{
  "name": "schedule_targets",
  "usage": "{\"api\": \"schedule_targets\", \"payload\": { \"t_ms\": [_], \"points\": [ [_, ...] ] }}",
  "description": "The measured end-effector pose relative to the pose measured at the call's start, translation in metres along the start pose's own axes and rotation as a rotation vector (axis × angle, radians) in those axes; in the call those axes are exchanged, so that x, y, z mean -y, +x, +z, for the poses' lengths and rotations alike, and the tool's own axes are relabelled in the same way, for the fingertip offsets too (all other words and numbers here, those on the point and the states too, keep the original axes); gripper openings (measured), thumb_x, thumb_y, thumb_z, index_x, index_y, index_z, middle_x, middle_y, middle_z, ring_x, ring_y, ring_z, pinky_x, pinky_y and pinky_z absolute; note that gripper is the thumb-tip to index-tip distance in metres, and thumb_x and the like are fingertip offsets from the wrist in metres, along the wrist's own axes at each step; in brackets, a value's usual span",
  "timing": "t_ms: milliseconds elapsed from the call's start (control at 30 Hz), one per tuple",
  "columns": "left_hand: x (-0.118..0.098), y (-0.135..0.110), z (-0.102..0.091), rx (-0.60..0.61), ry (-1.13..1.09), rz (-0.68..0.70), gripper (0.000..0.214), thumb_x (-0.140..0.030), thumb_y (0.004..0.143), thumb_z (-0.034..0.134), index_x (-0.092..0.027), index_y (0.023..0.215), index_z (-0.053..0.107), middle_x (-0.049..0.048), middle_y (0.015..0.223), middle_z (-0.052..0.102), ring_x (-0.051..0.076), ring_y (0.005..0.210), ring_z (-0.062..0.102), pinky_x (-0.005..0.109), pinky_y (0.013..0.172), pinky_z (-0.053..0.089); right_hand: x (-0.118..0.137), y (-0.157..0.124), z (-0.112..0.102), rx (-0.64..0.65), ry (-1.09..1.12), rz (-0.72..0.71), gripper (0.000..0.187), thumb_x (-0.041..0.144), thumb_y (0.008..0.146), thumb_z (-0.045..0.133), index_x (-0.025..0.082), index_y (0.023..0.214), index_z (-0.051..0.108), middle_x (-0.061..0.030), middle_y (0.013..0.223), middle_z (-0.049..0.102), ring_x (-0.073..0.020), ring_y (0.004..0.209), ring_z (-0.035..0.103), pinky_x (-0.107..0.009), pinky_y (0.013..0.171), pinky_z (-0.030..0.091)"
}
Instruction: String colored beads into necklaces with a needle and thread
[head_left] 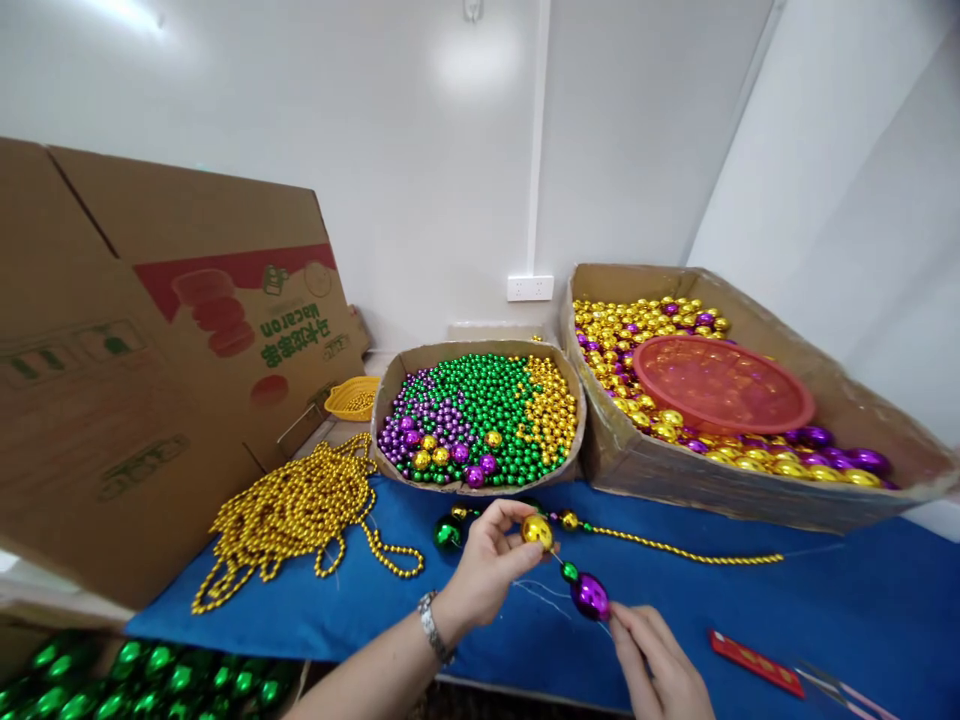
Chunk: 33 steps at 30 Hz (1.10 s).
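Note:
My left hand [484,565] pinches a large gold bead [537,530] on a thin thread above the blue cloth. Just below it on the thread sit a small green bead [569,571] and a big purple bead [591,596]. My right hand [660,665] is closed in a pinch on the thread right under the purple bead. A partly strung strand [675,550] with gold beads, a small gold ball and a green ball [448,533] lies on the cloth behind my hands.
A cardboard box of small purple, green and gold beads [480,410] and a larger box of gold and purple balls with a red basket [720,382] stand behind. A pile of gold bead strands [292,515] lies left, beside a tilted carton [150,340]. Green balls [135,680] lie lower left. A red card [756,663] lies right.

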<state>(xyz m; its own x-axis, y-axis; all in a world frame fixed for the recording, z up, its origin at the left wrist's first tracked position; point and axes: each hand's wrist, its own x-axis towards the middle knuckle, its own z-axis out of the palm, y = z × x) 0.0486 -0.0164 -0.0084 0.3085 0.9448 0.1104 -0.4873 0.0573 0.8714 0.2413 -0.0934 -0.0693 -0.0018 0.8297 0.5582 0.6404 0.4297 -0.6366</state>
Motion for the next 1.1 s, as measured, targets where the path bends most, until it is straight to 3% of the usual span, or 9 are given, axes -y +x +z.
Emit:
{"api": "schedule_targets", "payload": {
  "t_ms": [400, 500, 600, 767, 967, 1100],
  "points": [
    [0.000, -0.002, -0.003, 0.027, 0.002, -0.035, 0.034, -0.019, 0.072, 0.074, -0.017, 0.102, 0.057, 0.0042, 0.094, 0.063, 0.017, 0.084, 0.064, 0.035, 0.083, 0.050, 0.001, -0.004, 0.005, -0.017, 0.063, 0.046, 0.021, 0.031, 0.091, 0.048, 0.024, 0.101, 0.065, -0.0053, 0.086, 0.062, -0.0159, 0.077, 0.063, -0.021, 0.068, 0.050],
    [0.002, -0.002, -0.003, 0.033, 0.047, -0.046, 0.035, -0.020, 0.072, 0.075, -0.017, 0.103, 0.058, 0.0047, 0.096, 0.063, 0.016, 0.087, 0.062, 0.031, 0.083, 0.048, 0.002, -0.003, 0.006, 0.053, 0.169, 0.177, 0.023, 0.035, 0.090, 0.051, 0.024, 0.102, 0.066, -0.0061, 0.088, 0.063, -0.0176, 0.079, 0.063, -0.023, 0.071, 0.050],
    [0.002, -0.001, -0.003, 0.005, 0.065, -0.027, 0.034, -0.022, 0.073, 0.074, -0.018, 0.103, 0.059, 0.0045, 0.097, 0.063, 0.015, 0.087, 0.061, 0.028, 0.081, 0.047, 0.001, -0.002, 0.012, 0.145, 0.389, 0.428, 0.029, 0.043, 0.084, 0.058, 0.024, 0.104, 0.066, -0.0061, 0.092, 0.063, -0.0186, 0.077, 0.063, -0.026, 0.070, 0.051],
    [-0.005, 0.004, 0.002, 0.058, 0.153, -0.039, 0.033, -0.024, 0.074, 0.073, -0.017, 0.103, 0.060, 0.0037, 0.091, 0.063, 0.012, 0.084, 0.058, 0.024, 0.077, 0.045, 0.005, -0.001, 0.023, 0.055, 0.942, 0.814, 0.046, 0.050, 0.069, 0.073, 0.025, 0.106, 0.065, -0.0019, 0.081, 0.063, -0.0168, 0.068, 0.062, -0.029, 0.066, 0.053],
    [-0.014, 0.018, 0.006, 0.193, 0.205, -0.068, 0.038, -0.039, 0.078, 0.067, -0.016, 0.108, 0.062, 0.0109, 0.103, 0.065, 0.020, 0.093, 0.060, 0.031, 0.080, 0.047, 0.012, 0.004, 0.020, -0.011, 1.230, 0.969, 0.046, 0.040, 0.057, 0.084, 0.026, 0.098, 0.069, -0.0017, 0.078, 0.065, -0.0141, 0.065, 0.059, -0.026, 0.060, 0.051],
    [-0.021, 0.044, -0.004, 0.144, 0.262, -0.002, 0.042, -0.049, 0.086, 0.052, -0.013, 0.104, 0.064, 0.0138, 0.103, 0.066, 0.021, 0.092, 0.062, 0.033, 0.079, 0.048, 0.002, 0.003, 0.013, -0.029, 1.241, 0.953, 0.044, 0.039, 0.056, 0.085, 0.027, 0.096, 0.070, -0.0020, 0.076, 0.065, -0.0158, 0.063, 0.058, -0.029, 0.058, 0.052]
  ]
}}
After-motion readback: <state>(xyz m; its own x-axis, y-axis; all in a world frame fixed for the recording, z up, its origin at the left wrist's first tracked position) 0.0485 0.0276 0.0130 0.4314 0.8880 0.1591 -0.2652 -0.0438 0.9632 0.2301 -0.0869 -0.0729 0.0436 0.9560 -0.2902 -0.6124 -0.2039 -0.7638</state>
